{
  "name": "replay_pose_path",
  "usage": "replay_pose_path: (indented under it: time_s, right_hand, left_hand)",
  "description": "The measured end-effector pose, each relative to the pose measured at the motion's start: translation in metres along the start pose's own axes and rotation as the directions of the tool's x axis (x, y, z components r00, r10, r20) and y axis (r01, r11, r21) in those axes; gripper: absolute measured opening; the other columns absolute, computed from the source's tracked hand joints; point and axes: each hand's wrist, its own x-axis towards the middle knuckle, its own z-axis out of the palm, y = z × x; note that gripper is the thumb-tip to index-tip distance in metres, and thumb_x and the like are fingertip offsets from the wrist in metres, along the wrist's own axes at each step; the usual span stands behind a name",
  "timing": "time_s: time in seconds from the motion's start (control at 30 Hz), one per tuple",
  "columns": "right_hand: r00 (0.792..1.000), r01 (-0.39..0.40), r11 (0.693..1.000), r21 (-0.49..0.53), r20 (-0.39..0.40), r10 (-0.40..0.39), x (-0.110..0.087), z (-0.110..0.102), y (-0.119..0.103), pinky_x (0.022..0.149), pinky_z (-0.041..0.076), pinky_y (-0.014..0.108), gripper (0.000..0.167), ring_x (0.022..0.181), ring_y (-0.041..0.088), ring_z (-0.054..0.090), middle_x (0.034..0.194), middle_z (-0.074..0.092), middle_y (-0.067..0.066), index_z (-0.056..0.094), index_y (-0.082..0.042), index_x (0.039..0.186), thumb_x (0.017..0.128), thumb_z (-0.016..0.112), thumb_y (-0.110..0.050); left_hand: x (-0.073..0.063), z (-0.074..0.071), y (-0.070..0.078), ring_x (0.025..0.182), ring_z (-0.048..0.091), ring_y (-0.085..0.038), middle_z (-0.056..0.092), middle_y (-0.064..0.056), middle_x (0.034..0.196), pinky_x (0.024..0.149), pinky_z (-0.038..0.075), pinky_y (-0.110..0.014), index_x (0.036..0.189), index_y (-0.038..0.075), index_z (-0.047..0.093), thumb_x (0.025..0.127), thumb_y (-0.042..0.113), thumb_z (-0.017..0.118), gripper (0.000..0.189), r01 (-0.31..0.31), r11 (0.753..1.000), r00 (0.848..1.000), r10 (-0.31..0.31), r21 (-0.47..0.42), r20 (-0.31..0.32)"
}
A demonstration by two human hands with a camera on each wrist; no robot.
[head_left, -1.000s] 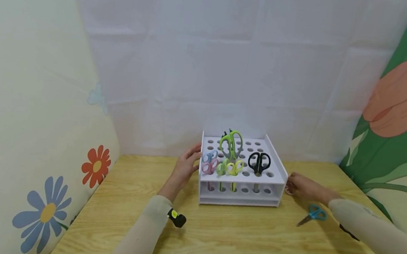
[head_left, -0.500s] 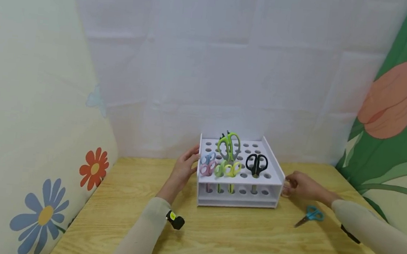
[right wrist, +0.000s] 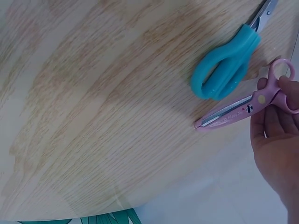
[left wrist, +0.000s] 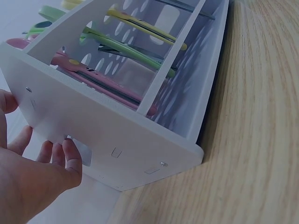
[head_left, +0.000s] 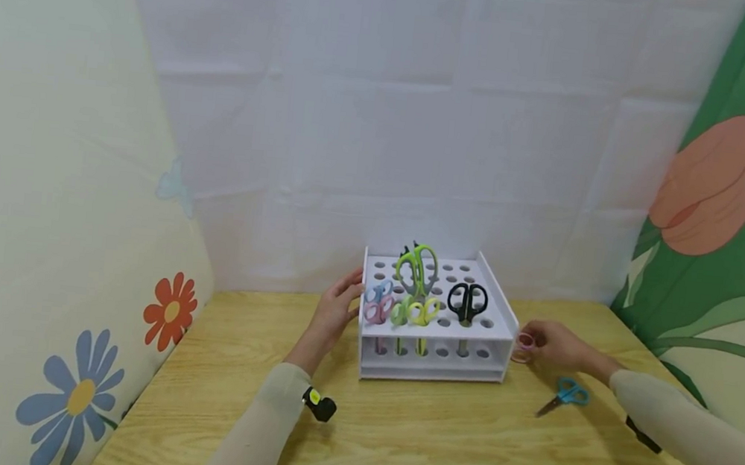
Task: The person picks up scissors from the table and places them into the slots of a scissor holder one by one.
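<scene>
A white rack with round holes (head_left: 399,375) stands on the wooden table, several scissors upright in it: blue (head_left: 378,291), pink, light green, yellow, bright green and grey, and black (head_left: 467,301). Against its left side panel (left wrist: 117,135) my left hand (head_left: 331,317) rests its fingertips, near a slot. To the right of the rack, my right hand (head_left: 560,346) pinches pink scissors (right wrist: 233,113) by the handle loops. Their blades look closed and point away from the fingers in the right wrist view. Below that hand, teal-handled scissors (head_left: 572,392) lie on the table.
The table (head_left: 432,448) stretches in front of the rack. White cloth (head_left: 422,132) hangs behind it. Flower-printed cloth flanks both sides, with a blue flower (head_left: 80,395) at left and a tulip (head_left: 721,184) at right.
My right hand has turned slightly, and more of the pink scissors' handle shows beside the rack. My left hand stays against the rack. The whole head view has shifted a little.
</scene>
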Motion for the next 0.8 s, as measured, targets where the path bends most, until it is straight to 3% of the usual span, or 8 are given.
replay_pose_path:
  time_s: [0.3,0.5,0.8]
  right_hand:
    - [0.998,-0.038,0.999,0.012,0.046,0.038,0.002,-0.01,-0.004,0.076,0.053,0.038,0.014,0.083,0.018,0.063,0.088,0.067,-0.002,0.07,-0.007,0.096,0.085,0.08,-0.005]
    - [0.995,-0.095,0.995,0.036,0.027,0.094,0.003,-0.017,-0.006,0.08,0.056,0.041,0.013,0.091,0.025,0.069,0.095,0.071,0.003,0.072,-0.005,0.099,0.087,0.077,-0.001]
    - [0.989,-0.135,0.969,0.206,-0.027,0.144,-0.003,-0.026,-0.016,0.078,0.056,0.03,0.026,0.099,0.035,0.07,0.102,0.072,0.019,0.066,0.012,0.115,0.093,0.072,-0.001]
  left_hand:
    - [0.002,0.001,0.003,0.127,0.049,-0.029,0.05,-0.006,0.146,0.107,0.039,-0.053,0.148,0.017,0.055,0.101,0.02,0.062,0.047,0.003,1.0,1.0,-0.003,0.007,0.007]
    - [0.002,0.002,0.005,0.128,0.049,-0.028,0.05,-0.006,0.147,0.107,0.038,-0.053,0.148,0.017,0.054,0.102,0.02,0.062,0.047,0.007,1.0,1.0,-0.007,0.006,0.007]
    - [0.0,0.0,0.002,0.128,0.049,-0.028,0.049,-0.007,0.147,0.106,0.04,-0.052,0.149,0.015,0.053,0.103,0.018,0.059,0.046,0.012,1.0,1.0,-0.012,0.009,0.001]
